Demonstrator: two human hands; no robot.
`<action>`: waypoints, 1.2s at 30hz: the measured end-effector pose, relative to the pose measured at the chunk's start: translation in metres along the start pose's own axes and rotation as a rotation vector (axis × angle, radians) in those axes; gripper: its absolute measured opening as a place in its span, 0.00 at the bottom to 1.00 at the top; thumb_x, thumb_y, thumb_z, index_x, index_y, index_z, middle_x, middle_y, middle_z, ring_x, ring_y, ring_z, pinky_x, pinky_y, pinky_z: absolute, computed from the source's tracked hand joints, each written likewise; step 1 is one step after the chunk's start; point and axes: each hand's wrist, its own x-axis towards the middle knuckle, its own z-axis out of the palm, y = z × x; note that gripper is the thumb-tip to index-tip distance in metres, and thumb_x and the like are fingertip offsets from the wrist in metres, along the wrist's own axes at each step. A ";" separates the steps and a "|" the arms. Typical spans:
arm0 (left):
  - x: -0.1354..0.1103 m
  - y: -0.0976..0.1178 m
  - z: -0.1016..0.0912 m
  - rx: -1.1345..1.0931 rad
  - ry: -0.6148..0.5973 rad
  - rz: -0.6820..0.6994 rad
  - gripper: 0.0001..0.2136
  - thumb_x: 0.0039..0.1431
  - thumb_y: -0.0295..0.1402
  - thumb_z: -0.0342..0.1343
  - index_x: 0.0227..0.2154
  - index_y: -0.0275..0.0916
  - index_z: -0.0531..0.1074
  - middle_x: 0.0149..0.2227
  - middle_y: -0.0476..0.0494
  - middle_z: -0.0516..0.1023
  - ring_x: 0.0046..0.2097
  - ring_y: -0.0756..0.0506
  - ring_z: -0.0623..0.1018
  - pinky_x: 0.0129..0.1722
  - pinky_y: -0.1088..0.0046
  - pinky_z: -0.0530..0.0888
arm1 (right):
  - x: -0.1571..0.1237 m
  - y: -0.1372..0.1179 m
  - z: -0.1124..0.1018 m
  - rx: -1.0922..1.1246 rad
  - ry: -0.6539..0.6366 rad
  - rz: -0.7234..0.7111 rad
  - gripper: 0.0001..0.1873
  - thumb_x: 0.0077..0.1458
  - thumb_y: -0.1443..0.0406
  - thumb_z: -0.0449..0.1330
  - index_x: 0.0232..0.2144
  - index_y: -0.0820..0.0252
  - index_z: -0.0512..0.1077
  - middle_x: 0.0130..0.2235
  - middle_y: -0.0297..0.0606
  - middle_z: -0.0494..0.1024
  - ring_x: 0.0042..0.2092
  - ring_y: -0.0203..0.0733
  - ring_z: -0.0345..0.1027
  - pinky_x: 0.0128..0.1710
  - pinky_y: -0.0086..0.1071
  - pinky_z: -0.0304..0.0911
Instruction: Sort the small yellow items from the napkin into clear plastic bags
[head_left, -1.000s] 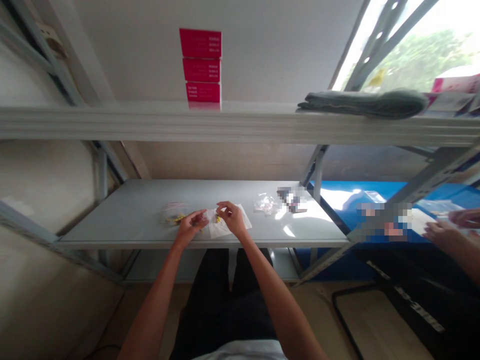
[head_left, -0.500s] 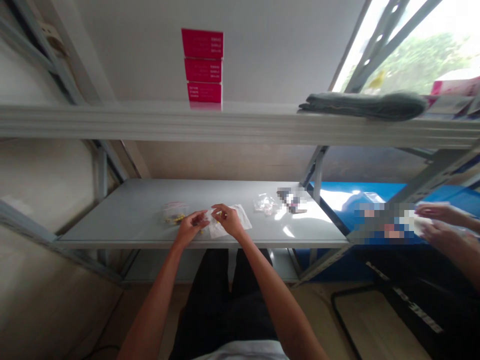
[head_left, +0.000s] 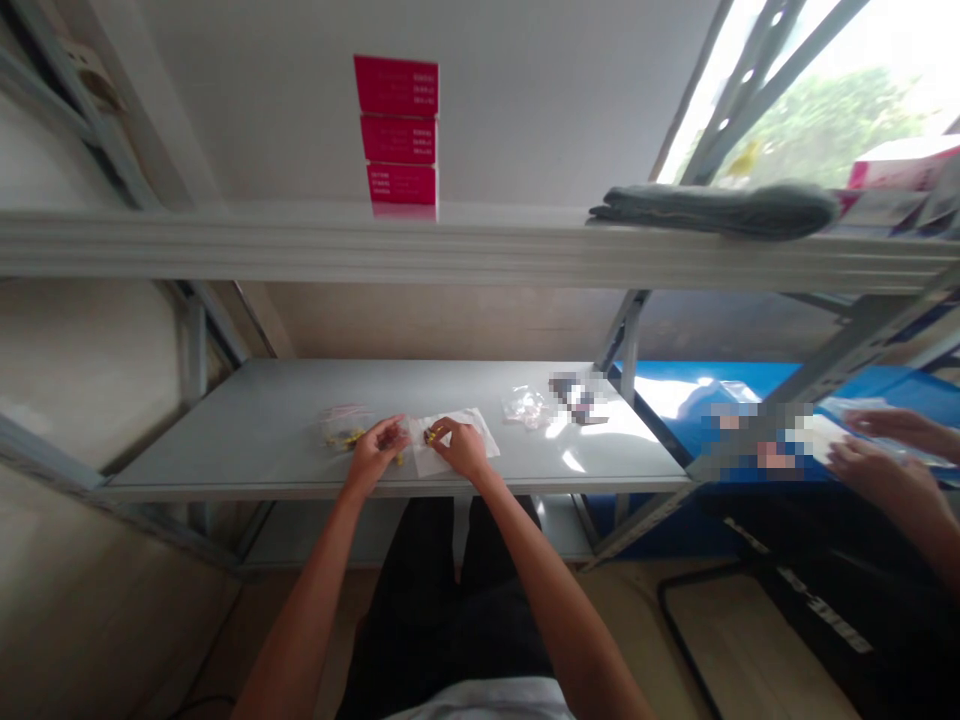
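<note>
My right hand (head_left: 460, 448) is over a white crinkled sheet (head_left: 480, 428), which may be a flat bag. Its thumb and fingers pinch a small yellow-and-dark piece (head_left: 430, 437). To its left, my left hand (head_left: 375, 450) is curled with its fingers bent inward; what lies in them, if anything, is too blurred to make out. Beside that hand rests a clear zip bag (head_left: 341, 420) with several small yellow pieces (head_left: 346, 439). Another bit of yellow (head_left: 400, 459) shows on the shelf just below the left fingertips.
Right of the sheet lie a clear plastic bag (head_left: 525, 404) and a pixelated item (head_left: 577, 396). Above runs an upper shelf edge (head_left: 480, 255) carrying stacked pink boxes (head_left: 399, 140) and folded grey cloth (head_left: 712, 208). Another person's hands (head_left: 874, 465) are at a blue surface (head_left: 675, 400) on the right.
My hands have drawn slightly apart. The right fingers have dipped toward the sheet, and the yellow-and-dark piece in them shows more clearly. The whole view has shifted a little.
</note>
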 end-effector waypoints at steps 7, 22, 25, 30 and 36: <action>0.000 -0.002 0.000 -0.001 -0.013 -0.005 0.34 0.46 0.49 0.71 0.54 0.37 0.76 0.41 0.40 0.81 0.42 0.43 0.79 0.47 0.66 0.76 | -0.005 -0.010 0.007 -0.133 -0.031 0.036 0.12 0.57 0.69 0.61 0.43 0.52 0.77 0.41 0.32 0.83 0.43 0.41 0.75 0.40 0.28 0.62; -0.001 0.002 0.000 0.001 -0.022 -0.008 0.31 0.46 0.48 0.71 0.53 0.37 0.77 0.41 0.41 0.81 0.42 0.44 0.79 0.46 0.69 0.75 | 0.000 0.002 0.016 -0.080 0.015 -0.018 0.09 0.62 0.67 0.58 0.36 0.57 0.80 0.41 0.39 0.81 0.39 0.40 0.73 0.39 0.29 0.62; -0.002 0.006 0.000 0.040 -0.049 0.008 0.30 0.47 0.47 0.70 0.53 0.37 0.77 0.40 0.42 0.81 0.42 0.43 0.79 0.46 0.68 0.75 | 0.006 0.002 0.014 0.110 0.107 -0.062 0.09 0.62 0.67 0.59 0.34 0.58 0.80 0.36 0.37 0.80 0.35 0.37 0.71 0.39 0.28 0.63; -0.003 0.008 -0.002 0.054 -0.076 0.022 0.30 0.47 0.47 0.71 0.52 0.37 0.77 0.41 0.41 0.81 0.43 0.42 0.79 0.47 0.66 0.75 | 0.017 -0.002 0.015 0.136 0.058 -0.128 0.05 0.57 0.68 0.64 0.32 0.56 0.81 0.36 0.36 0.79 0.31 0.35 0.69 0.38 0.28 0.64; -0.003 0.009 -0.001 0.082 -0.028 0.003 0.30 0.48 0.49 0.69 0.51 0.37 0.78 0.40 0.41 0.80 0.40 0.43 0.79 0.39 0.70 0.75 | 0.018 -0.006 0.018 0.138 -0.036 -0.174 0.14 0.64 0.62 0.59 0.30 0.57 0.81 0.31 0.36 0.81 0.32 0.36 0.70 0.35 0.27 0.62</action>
